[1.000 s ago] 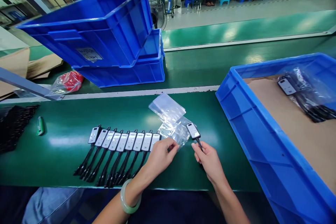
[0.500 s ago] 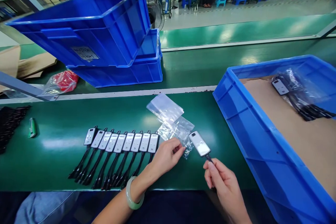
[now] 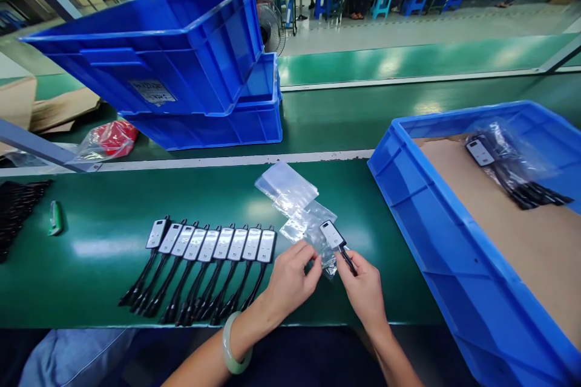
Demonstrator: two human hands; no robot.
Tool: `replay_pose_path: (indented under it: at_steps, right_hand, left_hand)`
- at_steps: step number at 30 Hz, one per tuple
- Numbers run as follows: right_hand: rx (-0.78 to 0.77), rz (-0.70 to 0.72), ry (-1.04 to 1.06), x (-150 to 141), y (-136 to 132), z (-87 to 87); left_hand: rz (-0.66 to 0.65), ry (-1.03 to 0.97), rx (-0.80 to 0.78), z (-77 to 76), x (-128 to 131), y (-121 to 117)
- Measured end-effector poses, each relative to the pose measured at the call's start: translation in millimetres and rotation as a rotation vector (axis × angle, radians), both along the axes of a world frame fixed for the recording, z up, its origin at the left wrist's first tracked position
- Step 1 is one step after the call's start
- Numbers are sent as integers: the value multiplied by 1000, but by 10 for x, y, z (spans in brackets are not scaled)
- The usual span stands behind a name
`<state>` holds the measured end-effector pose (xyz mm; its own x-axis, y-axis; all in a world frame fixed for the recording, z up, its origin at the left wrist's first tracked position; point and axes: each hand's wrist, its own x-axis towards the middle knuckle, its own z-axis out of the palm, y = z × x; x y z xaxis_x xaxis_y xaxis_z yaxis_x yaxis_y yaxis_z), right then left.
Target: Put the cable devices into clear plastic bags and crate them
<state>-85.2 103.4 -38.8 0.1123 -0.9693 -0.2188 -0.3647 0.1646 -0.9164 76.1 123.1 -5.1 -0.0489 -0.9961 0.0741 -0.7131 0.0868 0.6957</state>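
Observation:
My right hand (image 3: 363, 290) is closed round the black cable of a small flat device (image 3: 332, 234) with a silver-white face and black edge. The device points up and left, over a clear plastic bag (image 3: 313, 227). At that bag's near end, the fingers of my left hand (image 3: 293, 275) are pinched together on the film. A stack of clear bags (image 3: 288, 184) lies just behind, overlapping it. To the left, several matching devices (image 3: 222, 243) lie side by side in a row, their black cables toward me.
On the right stands a blue bin (image 3: 422, 205) lined with cardboard, holding bagged devices (image 3: 481, 152). Two stacked blue crates (image 3: 149, 72) stand at the back left. A green cutter (image 3: 55, 217) and black cables (image 3: 18, 211) lie far left, beyond them a red bagged item (image 3: 115, 138).
My right hand has moved left and up with the device, bringing it over the bag. My left hand has shifted only slightly and stays at the bag.

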Motion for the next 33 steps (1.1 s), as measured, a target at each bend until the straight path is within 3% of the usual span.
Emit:
replay_pose_path:
  at_steps: [3, 6, 9, 13, 18, 24, 29, 33]
  right_hand:
    - [65, -29, -58, -57, 24, 19]
    - [119, -71, -216, -197, 116, 71]
    - [74, -46, -297, -401, 307, 154]
    - [107, 114, -223, -602, 577, 259]
    - [205, 211, -147, -646, 727, 240]
    - [229, 226, -117, -584, 662, 108]
    - [218, 264, -171, -491, 490, 129]
    - [186, 288, -280, -387, 368, 138]
  left_hand:
    - [124, -16, -55, 43, 8, -66]
    - [156, -69, -80, 65, 7, -135]
    - [112, -69, -66, 39, -32, -161]
    - [33, 42, 26, -43, -121, -127]
    - [-18, 149, 110, -66, -165, -105]
    - [-106, 95, 79, 11, -176, -135]
    - [-141, -99, -130, 76, -160, -140]
    - [-227, -143, -170, 191, -163, -96]
